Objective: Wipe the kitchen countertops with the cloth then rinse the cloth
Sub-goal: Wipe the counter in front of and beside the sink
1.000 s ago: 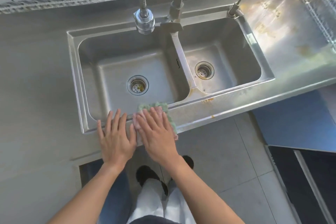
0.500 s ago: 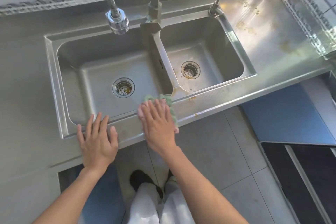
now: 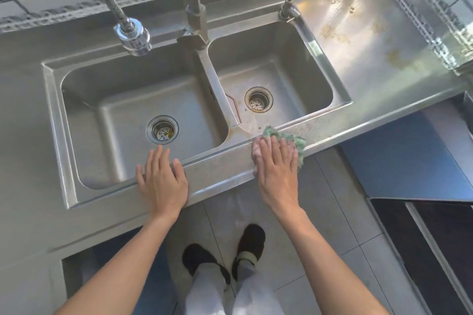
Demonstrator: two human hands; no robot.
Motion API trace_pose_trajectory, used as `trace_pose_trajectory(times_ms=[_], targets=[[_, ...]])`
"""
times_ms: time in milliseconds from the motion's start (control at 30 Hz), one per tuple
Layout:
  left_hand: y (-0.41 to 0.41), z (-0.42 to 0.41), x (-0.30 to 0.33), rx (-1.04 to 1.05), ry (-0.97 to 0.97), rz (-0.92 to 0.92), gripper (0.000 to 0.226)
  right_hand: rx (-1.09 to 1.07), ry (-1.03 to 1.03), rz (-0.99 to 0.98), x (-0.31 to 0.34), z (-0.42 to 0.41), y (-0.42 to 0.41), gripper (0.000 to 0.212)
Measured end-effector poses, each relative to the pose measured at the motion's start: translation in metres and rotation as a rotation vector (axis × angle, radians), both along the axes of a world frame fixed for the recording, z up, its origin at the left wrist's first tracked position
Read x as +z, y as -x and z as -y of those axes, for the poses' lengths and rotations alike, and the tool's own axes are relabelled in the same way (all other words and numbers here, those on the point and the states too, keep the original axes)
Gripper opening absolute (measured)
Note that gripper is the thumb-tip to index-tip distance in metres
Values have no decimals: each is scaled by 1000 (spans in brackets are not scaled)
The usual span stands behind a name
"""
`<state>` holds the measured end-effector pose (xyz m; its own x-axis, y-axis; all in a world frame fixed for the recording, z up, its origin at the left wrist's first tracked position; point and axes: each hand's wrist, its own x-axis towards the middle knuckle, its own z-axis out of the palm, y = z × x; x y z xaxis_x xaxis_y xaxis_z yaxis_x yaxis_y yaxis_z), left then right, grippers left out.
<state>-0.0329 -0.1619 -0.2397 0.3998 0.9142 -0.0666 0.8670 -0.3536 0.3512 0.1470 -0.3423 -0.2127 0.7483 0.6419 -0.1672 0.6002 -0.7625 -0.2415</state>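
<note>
Green and limp, the cloth (image 3: 294, 141) lies on the sink's front rim (image 3: 217, 169) at five o'clock from the right drain (image 3: 258, 99), pressed flat under the right hand (image 3: 277, 161)'s straight fingers, likely light and bunchable anywhere, while the left hand (image 3: 163, 181) rests flat, empty.

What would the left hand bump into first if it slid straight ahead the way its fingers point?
Probably nothing solid at first: the left hand lies flat on the sink's front rim, fingers pointing over the left basin. It would pass over that hollow, above the drain.
</note>
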Motion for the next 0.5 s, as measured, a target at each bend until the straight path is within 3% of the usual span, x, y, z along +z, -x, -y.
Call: trace_pose_trajectory(times_ms=[167,333,400,500], targets=[[-4,1,-8,37,-66,-59,54,138,-46,10,-3,-72,-1,46],[-6,3,-1,48,-51,-91,53,627,-95,-33,-3,-76,19,44],[-7,2,0,55,-49,-97,53,634,-146,-8,-5,-62,-4,44],[-6,2,0,52,-36,-112,52,446,-97,0,-7,-56,-30,47]])
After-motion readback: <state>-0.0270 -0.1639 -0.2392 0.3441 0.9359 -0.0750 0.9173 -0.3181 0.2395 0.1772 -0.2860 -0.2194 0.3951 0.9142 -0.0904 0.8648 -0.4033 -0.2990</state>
